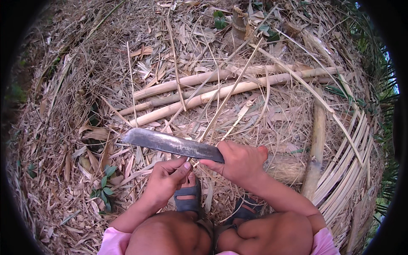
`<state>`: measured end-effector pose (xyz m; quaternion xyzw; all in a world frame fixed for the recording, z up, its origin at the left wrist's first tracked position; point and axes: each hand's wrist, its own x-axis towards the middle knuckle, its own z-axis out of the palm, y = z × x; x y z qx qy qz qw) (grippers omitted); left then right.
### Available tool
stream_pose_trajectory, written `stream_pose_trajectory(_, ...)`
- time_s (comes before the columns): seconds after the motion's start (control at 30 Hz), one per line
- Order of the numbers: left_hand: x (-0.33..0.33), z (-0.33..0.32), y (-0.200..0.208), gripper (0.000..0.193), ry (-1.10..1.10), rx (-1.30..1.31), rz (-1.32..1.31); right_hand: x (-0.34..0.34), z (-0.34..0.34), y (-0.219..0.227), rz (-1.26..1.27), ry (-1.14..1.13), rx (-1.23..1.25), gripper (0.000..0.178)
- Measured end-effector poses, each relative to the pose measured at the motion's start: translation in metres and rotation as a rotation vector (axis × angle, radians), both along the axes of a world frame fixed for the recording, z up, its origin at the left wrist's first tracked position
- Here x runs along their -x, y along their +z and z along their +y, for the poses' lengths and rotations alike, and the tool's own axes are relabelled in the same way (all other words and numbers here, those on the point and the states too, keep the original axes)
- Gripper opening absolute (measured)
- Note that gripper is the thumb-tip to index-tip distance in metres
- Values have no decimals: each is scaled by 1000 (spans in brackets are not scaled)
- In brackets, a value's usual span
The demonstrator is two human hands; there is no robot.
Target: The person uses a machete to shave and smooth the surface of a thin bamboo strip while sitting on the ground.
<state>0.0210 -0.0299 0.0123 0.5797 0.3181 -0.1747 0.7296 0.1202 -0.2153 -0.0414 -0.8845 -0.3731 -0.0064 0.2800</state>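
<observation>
My right hand (244,163) is closed round the grip end of a machete (170,144). Its broad, worn steel blade reaches to the left, nearly level, with the squared tip beyond my left hand. Just under the blade, my left hand (168,176) pinches the end of a thin pale strip between thumb and fingers; most of that piece is hidden. A long split bamboo strip (228,94) slants away from behind the blade toward the far side. Whether it is the same piece as the pinched one I cannot tell.
Several bamboo poles (242,86) lie across the ground ahead. To the right are an upright-lying pole (316,136), a thick log (282,169) and many split strips (335,180). A stump (239,26) stands far off. My sandalled foot (187,199) is below the blade, among dry leaves.
</observation>
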Motion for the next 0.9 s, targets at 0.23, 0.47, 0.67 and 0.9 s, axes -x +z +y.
stream_pose_trajectory(0.23,4,4,-6,41,-102,-167,22,-32,-22,-6,312,-238,167,51)
stream_pose_trajectory(0.47,13,63,-47,30,-176,-279,15,9,6,-17,371,-100,83,46)
stream_pose_trajectory(0.67,-44,171,-10,35,107,-153,-291,17,3,-21,506,-110,-203,40)
stream_pose_trajectory(0.9,-49,210,1,36,295,-11,-299,26,1,-27,546,-16,-148,44)
